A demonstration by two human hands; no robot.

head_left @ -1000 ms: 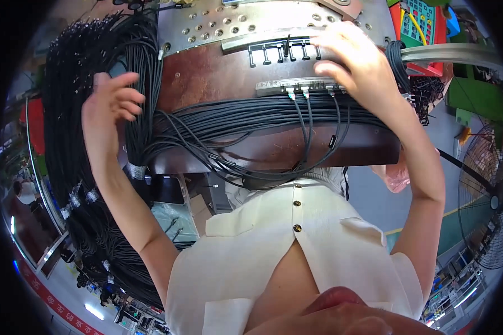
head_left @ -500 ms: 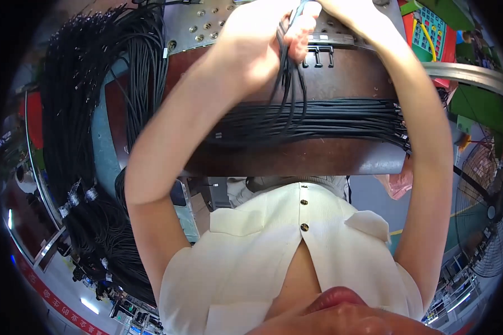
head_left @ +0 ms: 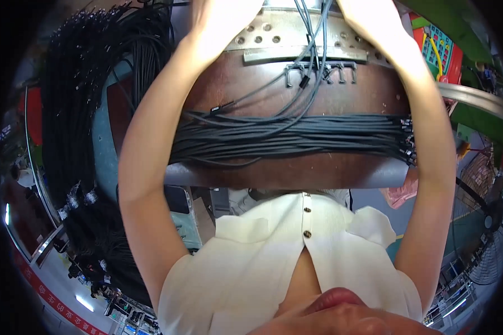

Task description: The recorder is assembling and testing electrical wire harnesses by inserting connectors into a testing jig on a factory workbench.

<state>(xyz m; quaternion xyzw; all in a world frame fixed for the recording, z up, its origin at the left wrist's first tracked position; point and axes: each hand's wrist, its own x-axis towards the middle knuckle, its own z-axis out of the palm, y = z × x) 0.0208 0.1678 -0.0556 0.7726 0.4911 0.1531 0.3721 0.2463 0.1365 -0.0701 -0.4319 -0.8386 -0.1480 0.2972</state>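
Observation:
At the top edge, my left hand (head_left: 226, 17) and my right hand (head_left: 366, 14) reach over a perforated metal plate (head_left: 258, 32); the fingers of both lie outside the picture. Between them several thin black cables (head_left: 318, 42) run up out of view, and what grips them is hidden. Their lower lengths pass over a metal bracket with short prongs (head_left: 321, 70). One cable's black connector (head_left: 222, 108) rests on the brown board (head_left: 369, 92). Nearer to me, a bundle of black cables (head_left: 296, 131) lies crosswise on that board, white-tipped ends to the right.
Thick hanks of black cable (head_left: 67, 111) hang on the left. A red control box with green keys (head_left: 439, 47) stands at the far right above a metal rail (head_left: 475, 100). A fan (head_left: 486, 223) is at the right, and a pink bag (head_left: 402, 192) sits below the board.
Both hands have moved farther away, past the top edge, and my left hand has shifted left. The cables once bunched in my left hand now trail across the bracket onto the board.

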